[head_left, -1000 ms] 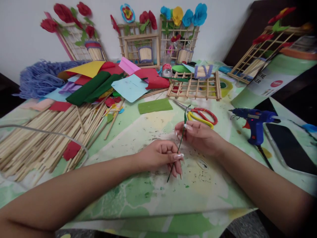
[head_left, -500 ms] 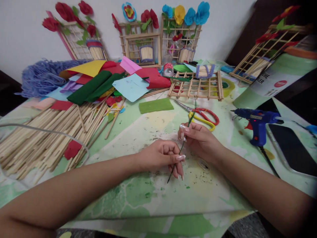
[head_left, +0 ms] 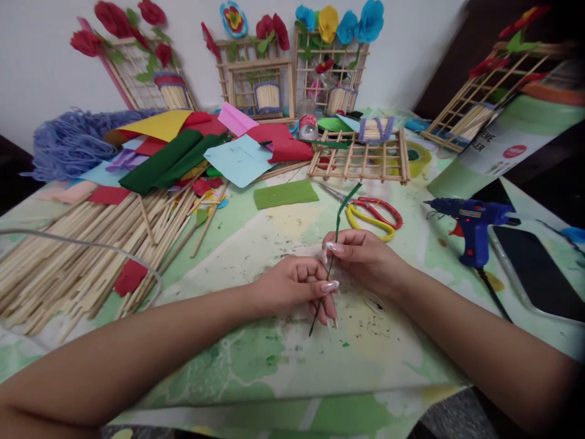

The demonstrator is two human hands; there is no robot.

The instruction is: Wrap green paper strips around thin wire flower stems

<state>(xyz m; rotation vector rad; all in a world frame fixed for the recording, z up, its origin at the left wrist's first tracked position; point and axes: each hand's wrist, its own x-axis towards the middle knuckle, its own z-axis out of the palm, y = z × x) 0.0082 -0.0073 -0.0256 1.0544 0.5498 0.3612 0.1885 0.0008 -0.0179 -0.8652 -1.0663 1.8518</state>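
Observation:
A thin dark green stem (head_left: 337, 227), wrapped in green paper strip with a loose end at the top, runs slantwise between my hands. My left hand (head_left: 307, 288) pinches its lower part between thumb and fingers, and the tip pokes out below. Higher up, my right hand (head_left: 359, 255) is closed on the same stem with its fingertips. Just beyond the right hand lie scissors (head_left: 372, 218) with one red and one yellow handle. A strip of olive-green crepe paper (head_left: 286, 194) rests flat on the table behind my hands.
Wooden sticks (head_left: 86, 262) are heaped at the left under a grey cable (head_left: 91, 241). Coloured paper (head_left: 237, 160) and purple yarn (head_left: 77, 143) lie behind. A blue glue gun (head_left: 473, 225), a phone (head_left: 534, 274) and a large bottle (head_left: 507, 143) stand or lie right. Stick frames (head_left: 361, 157) with paper flowers are at the back.
The stem's top end has swung to the left and now shows a bent, loose strip of green paper. Both hands keep their hold, and the view has shifted slightly.

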